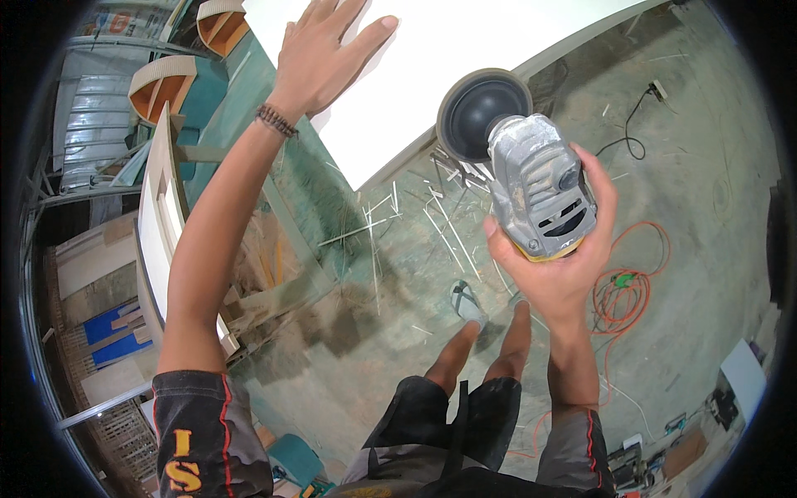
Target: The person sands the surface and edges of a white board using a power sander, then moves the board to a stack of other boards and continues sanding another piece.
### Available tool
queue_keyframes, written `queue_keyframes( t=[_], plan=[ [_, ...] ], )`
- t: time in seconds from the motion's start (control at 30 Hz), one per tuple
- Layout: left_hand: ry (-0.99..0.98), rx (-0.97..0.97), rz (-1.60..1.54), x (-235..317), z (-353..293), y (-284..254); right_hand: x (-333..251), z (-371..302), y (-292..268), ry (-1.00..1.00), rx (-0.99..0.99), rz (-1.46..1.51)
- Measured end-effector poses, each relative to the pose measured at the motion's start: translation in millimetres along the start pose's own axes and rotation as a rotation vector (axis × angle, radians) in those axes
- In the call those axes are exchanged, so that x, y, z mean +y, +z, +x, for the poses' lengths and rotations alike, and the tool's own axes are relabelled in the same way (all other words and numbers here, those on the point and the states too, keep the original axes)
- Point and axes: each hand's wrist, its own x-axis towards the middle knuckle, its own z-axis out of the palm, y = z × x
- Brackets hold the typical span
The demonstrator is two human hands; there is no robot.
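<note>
Your right hand [552,249] is wrapped tight around the grey sander [540,183], its round black pad [480,112] raised just off the white board [465,50]. Your left hand [320,54] lies flat and spread on that board, holding nothing. Step in hand, by judgement: between sanding passes. Next move needs the pad lowered flat beside your left fingers, clear of them.

The sander [540,187] has a dull grey metal housing, scuffed and dusty, with a matt black rubber-looking disc [481,112]. The white board [440,50] looks smooth and matt. The floor [706,166] is rough, dusty concrete strewn with thin wood splinters [440,224]. The orange cable [623,290] has a smooth plastic skin.
</note>
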Motion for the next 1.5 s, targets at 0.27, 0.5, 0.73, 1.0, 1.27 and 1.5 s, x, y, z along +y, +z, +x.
queue_keyframes(
  t=[0.27,0.5,0.73,1.0,1.27,1.5],
  plan=[
    [0.166,0.173,0.168,-35,6,22,12,30,-21,0.021,0.013,0.01],
    [0.086,0.057,0.027,-22,7,17,27,61,-48,0.02,0.04,-0.009],
    [0.04,-0.006,0.039,-14,6,7,46,89,-71,0.095,0.058,0.04],
    [0.024,-0.061,0.01,-1,10,1,62,128,-107,0.167,0.077,0.092],
    [0.037,-0.029,0.076,-11,4,-5,69,152,-127,0.313,0.184,0.032],
    [-0.107,-0.102,0.103,14,36,8,45,103,-118,0.12,0.049,-0.178]
  ],
)
